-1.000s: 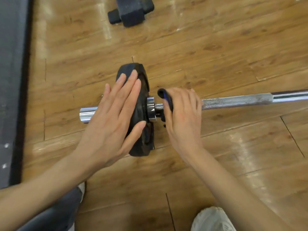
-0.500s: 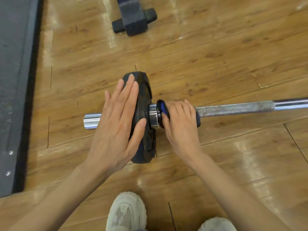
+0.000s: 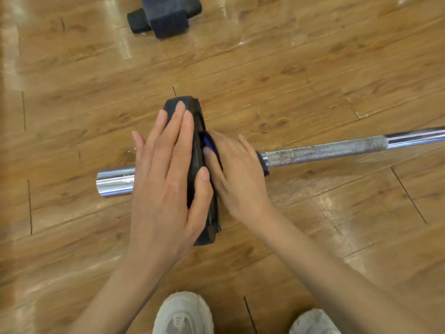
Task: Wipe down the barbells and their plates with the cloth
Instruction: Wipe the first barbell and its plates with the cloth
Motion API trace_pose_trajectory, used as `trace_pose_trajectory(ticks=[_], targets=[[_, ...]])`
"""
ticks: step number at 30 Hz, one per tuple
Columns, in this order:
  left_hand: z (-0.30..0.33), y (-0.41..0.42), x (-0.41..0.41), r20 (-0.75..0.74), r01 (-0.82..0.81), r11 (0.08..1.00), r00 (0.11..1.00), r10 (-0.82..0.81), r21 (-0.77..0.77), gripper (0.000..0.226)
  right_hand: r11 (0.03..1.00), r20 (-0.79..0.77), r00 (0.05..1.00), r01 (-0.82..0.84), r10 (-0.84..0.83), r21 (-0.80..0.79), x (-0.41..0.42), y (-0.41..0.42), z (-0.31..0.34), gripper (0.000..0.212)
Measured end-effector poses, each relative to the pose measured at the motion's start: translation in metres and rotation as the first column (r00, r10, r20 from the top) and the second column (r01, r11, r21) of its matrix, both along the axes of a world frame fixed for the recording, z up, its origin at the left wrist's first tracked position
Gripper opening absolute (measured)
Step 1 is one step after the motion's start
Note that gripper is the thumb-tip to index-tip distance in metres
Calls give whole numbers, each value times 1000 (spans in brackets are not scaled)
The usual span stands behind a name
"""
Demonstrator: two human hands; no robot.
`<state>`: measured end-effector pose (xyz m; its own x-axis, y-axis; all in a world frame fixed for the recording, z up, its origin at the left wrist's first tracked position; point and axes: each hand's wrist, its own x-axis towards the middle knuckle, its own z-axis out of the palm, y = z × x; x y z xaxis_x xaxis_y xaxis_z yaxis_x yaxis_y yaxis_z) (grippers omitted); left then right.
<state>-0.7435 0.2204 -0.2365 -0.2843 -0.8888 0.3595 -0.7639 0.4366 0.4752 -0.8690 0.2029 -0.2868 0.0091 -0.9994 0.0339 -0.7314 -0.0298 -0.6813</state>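
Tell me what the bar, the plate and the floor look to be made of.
Bar: metal, likely chromed steel; mirror-bright sleeve end, dull speckled knurled grip.
Plate: matte black, probably rubber-coated; no shine.
Floor: wood-look planks, glossy; grain, seams and glare, laminate or real wood unclear.

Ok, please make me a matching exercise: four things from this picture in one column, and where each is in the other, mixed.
Things:
1. left hand
2. cloth
3. shoes
4. black block

Places:
A. bottom edge of the picture
B. flat on the plate's outer face
C. top of the picture, on the floor
D. under the right hand, beside the plate

Pairs: 1-B, 2-D, 3-A, 4-C
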Motion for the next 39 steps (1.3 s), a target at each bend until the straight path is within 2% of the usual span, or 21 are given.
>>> trace_pose_trajectory(ticks=[2,4,6,8,9,13,15,17,19,20,22,24,25,27,29,31,32,33,35,37,39], targets=[[-1,2,1,-14,8,1000,1000,-8,-9,56,992,32,997,-70,74,-107,-1,39,-7,47],[0,4,0,-26,14,1000,1000,-14,-11,56,986,-32,993,-117,114,-116,-9,41,-13,48],[0,4,-1,-29,5,1000,1000,-5,3,56,997,-76,994,-78,77,2,-7,9,-4,45],[0,2,-2,-34,-12,1000,999,13,16,55,981,-132,991,39,-14,189,-3,-25,8,45],[0,0,-2,-36,-19,1000,999,19,17,55,977,-165,985,73,-40,198,-1,-28,7,46],[0,0,-1,-33,-18,1000,999,18,13,55,998,22,999,25,-23,-65,9,35,1,49],[0,2,-2,-39,-25,1000,999,25,4,55,995,-3,1000,-29,29,-93,3,43,-9,48],[0,3,-4,-36,-30,999,999,30,16,55,1000,-31,999,-5,4,-17,1,16,-5,44],[0,2,-5,-30,-36,999,999,36,12,55,985,-125,991,68,-48,158,-1,-20,12,42],[0,2,-5,-27,-36,999,999,37,4,55,978,-174,983,95,-62,188,0,-29,13,44],[1,2,-5,-23,-28,1000,999,28,0,55,986,-182,980,100,-75,133,2,-18,9,46],[-1,8,-5,-51,-29,1000,998,29,-11,54,999,-152,987,49,-50,-10,9,23,8,48],[-3,11,-5,-70,-33,999,997,31,-22,53,999,-164,986,26,-31,-32,10,35,7,50],[-7,18,-6,-65,-26,998,998,22,-49,52,998,-178,984,15,-5,55,6,25,2,49],[-10,29,-4,-37,1,998,999,-3,-55,54,950,-158,987,55,-6,306,1,-8,16,44],[-9,39,0,-27,27,999,999,-27,-25,56,926,-165,986,75,-13,371,-4,-30,18,44],[-6,43,2,-24,38,999,999,-38,2,57,940,-198,980,68,-1,334,-4,-26,15,43],[-1,44,5,-22,43,999,999,-42,19,57,973,-218,976,53,-2,225,-2,-11,11,41],[10,40,9,-11,24,1000,1000,-24,18,57,998,-134,991,30,-23,47,7,36,9,40],[18,33,9,18,1,1000,1000,-1,7,57,1000,-115,993,11,-9,24,4,57,6,44],[21,34,3,56,21,999,998,-23,25,57,990,-143,990,33,-14,134,-4,38,12,41]])
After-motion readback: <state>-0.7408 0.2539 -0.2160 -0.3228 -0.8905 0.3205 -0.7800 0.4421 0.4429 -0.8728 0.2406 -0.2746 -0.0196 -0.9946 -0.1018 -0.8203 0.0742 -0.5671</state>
